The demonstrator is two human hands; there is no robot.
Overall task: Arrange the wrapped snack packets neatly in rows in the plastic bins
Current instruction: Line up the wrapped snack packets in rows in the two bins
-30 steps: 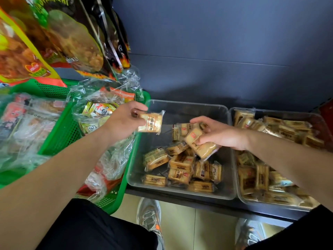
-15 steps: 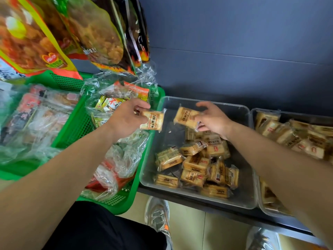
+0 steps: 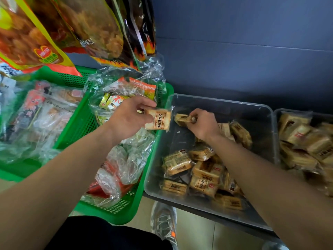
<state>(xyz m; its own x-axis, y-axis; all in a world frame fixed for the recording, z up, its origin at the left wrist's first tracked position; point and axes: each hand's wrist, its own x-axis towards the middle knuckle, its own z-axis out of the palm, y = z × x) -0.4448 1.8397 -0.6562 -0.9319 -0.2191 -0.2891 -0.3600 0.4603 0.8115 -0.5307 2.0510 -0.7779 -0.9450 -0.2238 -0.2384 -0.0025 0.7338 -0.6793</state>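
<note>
My left hand (image 3: 128, 119) pinches a tan wrapped snack packet (image 3: 158, 119) just above the left rim of the clear plastic bin (image 3: 221, 102). Inside that bin, at its far left corner, my right hand (image 3: 204, 124) grips a second packet (image 3: 182, 119) low against the floor of the bin. A loose heap of several packets (image 3: 200, 172) lies in the bin's near half, and two more (image 3: 237, 131) lie behind my right wrist. A second clear bin (image 3: 277, 112) at the right holds a pile of the same packets (image 3: 304, 141).
A green mesh basket (image 3: 111, 212) full of cellophane-wrapped goods stands left of the bins. Large snack bags (image 3: 75, 29) hang above it. A dark blue wall (image 3: 243, 51) backs the shelf. My shoe (image 3: 164, 222) shows on the tiled floor below.
My right hand lifted a packet from the heap, carried it left and has lowered it into the bin's far left corner. My left hand kept holding its packet at the rim. The view shifted left.
</note>
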